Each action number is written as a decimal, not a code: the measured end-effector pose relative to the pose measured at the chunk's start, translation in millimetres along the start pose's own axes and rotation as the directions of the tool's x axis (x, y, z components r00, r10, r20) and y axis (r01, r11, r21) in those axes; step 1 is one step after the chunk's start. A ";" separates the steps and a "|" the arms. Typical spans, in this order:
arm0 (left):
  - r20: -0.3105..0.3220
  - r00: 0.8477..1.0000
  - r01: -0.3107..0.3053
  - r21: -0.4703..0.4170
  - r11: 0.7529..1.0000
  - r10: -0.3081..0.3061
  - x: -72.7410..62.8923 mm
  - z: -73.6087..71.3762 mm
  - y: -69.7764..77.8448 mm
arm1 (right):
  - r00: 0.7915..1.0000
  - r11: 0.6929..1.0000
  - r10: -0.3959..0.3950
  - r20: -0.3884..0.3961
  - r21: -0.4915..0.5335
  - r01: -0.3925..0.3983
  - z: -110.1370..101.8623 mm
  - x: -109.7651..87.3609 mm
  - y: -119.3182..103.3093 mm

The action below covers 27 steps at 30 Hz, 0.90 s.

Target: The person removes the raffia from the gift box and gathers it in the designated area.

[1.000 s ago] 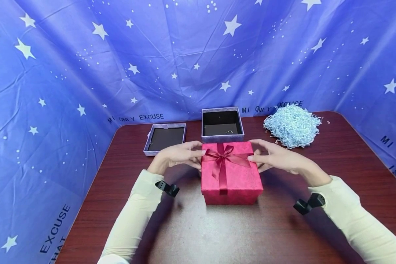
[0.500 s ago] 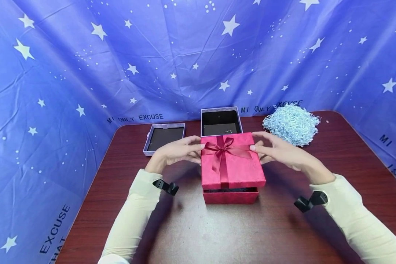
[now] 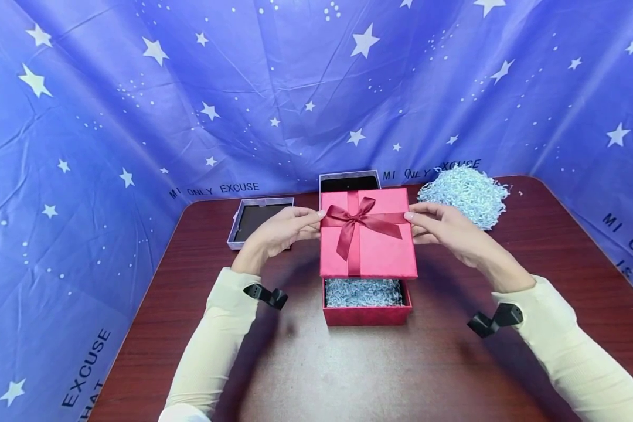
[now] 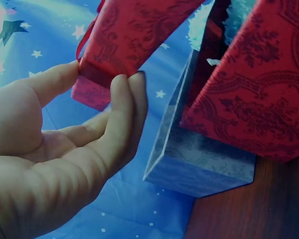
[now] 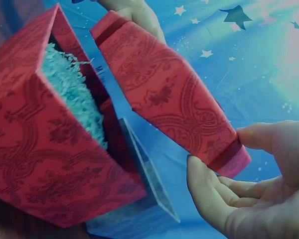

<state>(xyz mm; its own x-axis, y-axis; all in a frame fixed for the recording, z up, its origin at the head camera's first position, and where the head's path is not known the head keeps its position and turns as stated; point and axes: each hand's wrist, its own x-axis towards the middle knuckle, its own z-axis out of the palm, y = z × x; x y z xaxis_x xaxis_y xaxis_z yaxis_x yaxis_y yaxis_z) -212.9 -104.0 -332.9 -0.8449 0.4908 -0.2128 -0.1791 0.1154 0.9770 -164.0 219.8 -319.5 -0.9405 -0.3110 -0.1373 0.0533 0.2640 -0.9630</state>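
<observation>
A red gift-box lid with a satin ribbon bow is held up over the red box base. My left hand pinches the lid's left edge, thumb on top and fingers beneath. On the opposite edge my right hand grips it the same way. Both wrist views show the lid apart from the base, with a gap between them. Pale blue shredded paper fills the base, which stands on the table. The rear part of the base is hidden under the lid in the head view.
Behind the lid stands a grey-lilac box, partly covered by it. A shallow lid of similar colour lies inside-up at the back left. A heap of pale blue shredded paper sits at the back right. A starry blue curtain surrounds the table.
Both hands have lifted the red lid off the base and moved it up and away toward the back. The shredded paper inside the base has come into view.
</observation>
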 end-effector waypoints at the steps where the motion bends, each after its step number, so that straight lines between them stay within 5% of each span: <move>1: -0.017 1.000 -0.006 0.000 1.000 0.006 -0.1 0.2 1.7 | 1.000 1.000 -0.008 -0.009 0.001 0.008 -0.1 0.0 -1.8; 12: -0.156 0.972 -0.172 0.032 0.985 0.175 -2.4 4.1 16.2 | 0.967 0.972 -0.177 -0.185 0.120 0.201 5.4 -0.3 -16.0; 20: -0.149 0.958 -0.242 0.024 0.970 0.243 -4.2 5.4 18.2 | 0.915 0.952 -0.291 -0.278 -0.175 0.250 9.6 -4.5 -21.1; 27: -0.070 0.964 -0.257 0.019 0.966 0.258 -3.9 5.0 16.1 | 0.875 0.925 -0.365 -0.319 -0.233 0.301 10.8 0.5 -16.0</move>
<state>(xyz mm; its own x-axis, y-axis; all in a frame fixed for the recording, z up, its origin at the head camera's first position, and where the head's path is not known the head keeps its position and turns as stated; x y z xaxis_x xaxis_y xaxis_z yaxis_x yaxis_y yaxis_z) -210.0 -99.7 -316.4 -0.8958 0.4418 0.0475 0.0536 0.0014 0.9986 -161.7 205.5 -306.7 -0.9492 -0.0770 0.3050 -0.3116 0.3630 -0.8781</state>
